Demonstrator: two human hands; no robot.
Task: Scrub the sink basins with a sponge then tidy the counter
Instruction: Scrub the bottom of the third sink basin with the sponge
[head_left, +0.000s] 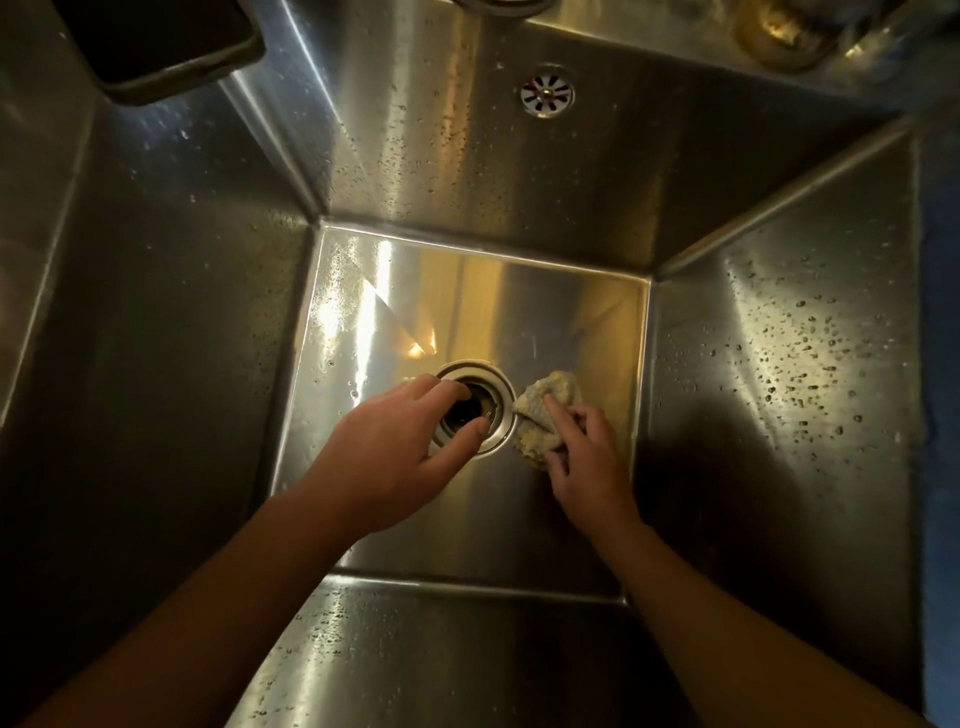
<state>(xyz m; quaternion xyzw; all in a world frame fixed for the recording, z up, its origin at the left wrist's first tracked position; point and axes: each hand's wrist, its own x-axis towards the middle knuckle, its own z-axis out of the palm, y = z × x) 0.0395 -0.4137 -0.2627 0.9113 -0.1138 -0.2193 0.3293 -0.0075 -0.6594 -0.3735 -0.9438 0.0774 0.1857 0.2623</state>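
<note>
One deep steel sink basin (779, 395) filled the view, its walls beaded with droplets – so the floor was probably slick, and a hard push could have sent an arm skidding into a wall. The left hand (400, 436) arched over the drain (503, 415), fingertips at the far rim and thumb at the near one. Whether it pinched anything I could not tell. The right hand (587, 457) gripped the crumpled yellowish sponge (545, 405), index finger laid across it, pressing it to the basin floor just beside the drain. With the sponge touching the rim, a careless stroke might have pushed a corner of it (or loosened grit) into the open hole. Fingers poking into that hole risked catching on whatever sat inside.

Much stayed unseen: any other basin and nearly all of the counter lay outside the frame. A dark tray-like thing (156, 47) was cut off at top left, and a brassy object (779, 36) at top right was too blurred to name. The drain's interior was dark – strainer or not, unclear.
</note>
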